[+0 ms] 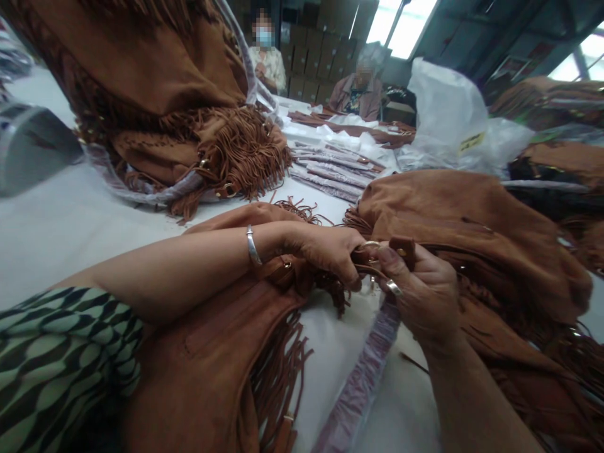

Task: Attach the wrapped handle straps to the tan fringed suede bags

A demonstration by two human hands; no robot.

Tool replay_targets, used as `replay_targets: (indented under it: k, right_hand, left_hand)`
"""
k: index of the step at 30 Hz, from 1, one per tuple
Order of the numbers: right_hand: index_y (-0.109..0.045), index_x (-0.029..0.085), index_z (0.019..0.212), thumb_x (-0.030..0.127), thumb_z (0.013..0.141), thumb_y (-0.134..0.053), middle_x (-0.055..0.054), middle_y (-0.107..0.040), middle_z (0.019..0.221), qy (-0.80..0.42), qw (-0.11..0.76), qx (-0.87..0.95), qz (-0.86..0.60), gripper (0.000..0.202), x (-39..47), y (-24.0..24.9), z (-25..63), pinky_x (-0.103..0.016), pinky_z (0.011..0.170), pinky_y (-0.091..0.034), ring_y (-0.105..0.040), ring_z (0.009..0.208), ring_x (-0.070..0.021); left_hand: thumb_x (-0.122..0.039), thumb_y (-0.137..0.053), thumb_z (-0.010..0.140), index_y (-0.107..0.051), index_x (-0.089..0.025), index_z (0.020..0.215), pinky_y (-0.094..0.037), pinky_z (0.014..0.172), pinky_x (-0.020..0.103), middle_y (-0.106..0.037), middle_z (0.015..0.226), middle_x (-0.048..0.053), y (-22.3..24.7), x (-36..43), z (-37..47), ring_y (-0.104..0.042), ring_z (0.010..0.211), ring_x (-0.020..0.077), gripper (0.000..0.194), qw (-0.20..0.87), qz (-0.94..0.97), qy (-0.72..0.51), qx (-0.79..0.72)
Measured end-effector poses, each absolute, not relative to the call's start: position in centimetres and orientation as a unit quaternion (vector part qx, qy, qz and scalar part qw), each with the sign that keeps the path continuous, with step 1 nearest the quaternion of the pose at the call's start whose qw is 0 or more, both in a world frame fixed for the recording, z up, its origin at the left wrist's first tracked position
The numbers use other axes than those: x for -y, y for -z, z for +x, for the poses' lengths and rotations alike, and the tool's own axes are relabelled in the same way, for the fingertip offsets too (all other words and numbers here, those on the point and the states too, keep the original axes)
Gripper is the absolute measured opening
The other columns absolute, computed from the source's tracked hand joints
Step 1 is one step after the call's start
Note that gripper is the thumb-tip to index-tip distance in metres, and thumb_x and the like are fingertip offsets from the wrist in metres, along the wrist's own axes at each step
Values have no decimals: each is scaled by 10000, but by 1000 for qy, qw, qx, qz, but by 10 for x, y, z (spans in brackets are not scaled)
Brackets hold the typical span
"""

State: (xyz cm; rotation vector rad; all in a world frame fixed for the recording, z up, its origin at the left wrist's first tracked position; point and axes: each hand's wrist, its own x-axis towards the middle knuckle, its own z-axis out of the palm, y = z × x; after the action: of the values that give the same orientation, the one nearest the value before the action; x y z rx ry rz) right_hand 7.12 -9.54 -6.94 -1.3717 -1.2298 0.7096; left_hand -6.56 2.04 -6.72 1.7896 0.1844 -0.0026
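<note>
Both closed, head view: L hand (328, 251) has fingers curled round a thin leather strip (370, 269); R hand (429, 289) pinches a brown tab (402, 250) w/ a small stud, thumb pressed in by a gold-tone ring (372, 243). Ring sits btwn the two hands, nearly touching both. Exact thread path is covered by fingers, can't tell.

To do it well, I'd say: keep L grip firm & close to the ring so it can't swivel, work the tab w/ R thumb & index, no twist in the strap (358, 377). Keep fringe (278, 365) out of the ring; wrap on the strap may slip, so grip bare leather where poss.

Bag (202, 358) lies under the L forearm, on the near L part of the table (42, 245). Tan-brown, matte, suede-like; soft, sagging body, darker edge, long thin fringe down its R side. Strap hangs below R hand toward the near edge, reddish-brown under crinkled clear plastic. Similar bag (429, 201) just R of the hands, another (179, 69) upper L; wrapped straps (337, 170) in a row beyond.
</note>
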Motion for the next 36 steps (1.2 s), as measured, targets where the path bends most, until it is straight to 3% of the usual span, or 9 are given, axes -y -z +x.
replay_targets:
  k: [4, 8, 11, 15, 19, 24, 31, 36]
  right_hand:
    - [-642, 163, 735, 370, 705, -775, 47, -542, 550, -432, 639, 372, -516, 248, 89, 76, 60, -173, 368, -345, -433, 392, -52]
    - [-645, 158, 706, 344, 668, -807, 34, -584, 570, -454, 650, 345, -502, 250, 88, 74, 59, -160, 364, -378, -482, 409, -59]
    - [-671, 161, 729, 337, 650, -819, 30, -599, 580, -446, 656, 346, -500, 243, 89, 73, 60, -161, 363, -389, -482, 406, -57]
    - [-702, 177, 809, 351, 654, -814, 27, -613, 580, -424, 643, 365, -523, 259, 92, 73, 62, -181, 371, -409, -497, 405, -73]
    - [-709, 181, 818, 348, 678, -800, 24, -615, 576, -408, 642, 385, -523, 236, 94, 72, 63, -190, 399, -423, -519, 429, -82]
    - [-707, 193, 807, 346, 677, -793, 14, -628, 596, -392, 641, 408, -519, 219, 95, 74, 65, -198, 386, -400, -515, 442, -93]
    - [-696, 203, 783, 354, 661, -801, 36, -574, 559, -415, 628, 410, -515, 221, 91, 75, 73, -187, 370, -352, -463, 414, -75]
    - [-632, 193, 972, 421, 824, -648, 20, -611, 672, -402, 574, 484, -524, 273, 94, 65, 89, -180, 371, -326, -457, 427, -65]
  left_hand:
    - [-183, -696, 665, -647, -121, 820, -437, 598, 199, -587, 676, -25, 62, -22, -71, -525, 614, 93, 174, 642, 765, -8, -56]
    - [-320, -699, 732, -673, -126, 875, -452, 692, 216, -642, 789, 9, 55, -23, -80, -566, 725, 120, 242, 713, 700, 16, -35]
    - [-420, -639, 776, -673, -125, 852, -457, 678, 219, -664, 796, 29, 57, -24, -82, -579, 712, 128, 306, 782, 619, -9, -70]
    - [-366, -601, 765, -661, -105, 782, -466, 664, 232, -669, 724, 52, 70, -28, -77, -578, 650, 134, 268, 838, 530, -52, -116]
    - [-310, -556, 721, -661, -88, 716, -466, 630, 230, -666, 670, 69, 78, -31, -73, -587, 623, 143, 246, 876, 468, -17, -118]
    - [-272, -591, 669, -677, -83, 739, -469, 650, 231, -671, 687, 65, 74, -29, -77, -583, 626, 146, 219, 874, 472, -11, -117]
    - [-277, -615, 713, -664, -114, 731, -440, 619, 198, -646, 701, 21, 69, -18, -78, -538, 631, 108, 171, 847, 516, -69, -109]
    - [-328, -555, 756, -641, -124, 763, -430, 672, 215, -612, 770, 19, 76, -23, -72, -505, 687, 113, 221, 777, 615, -96, -98]
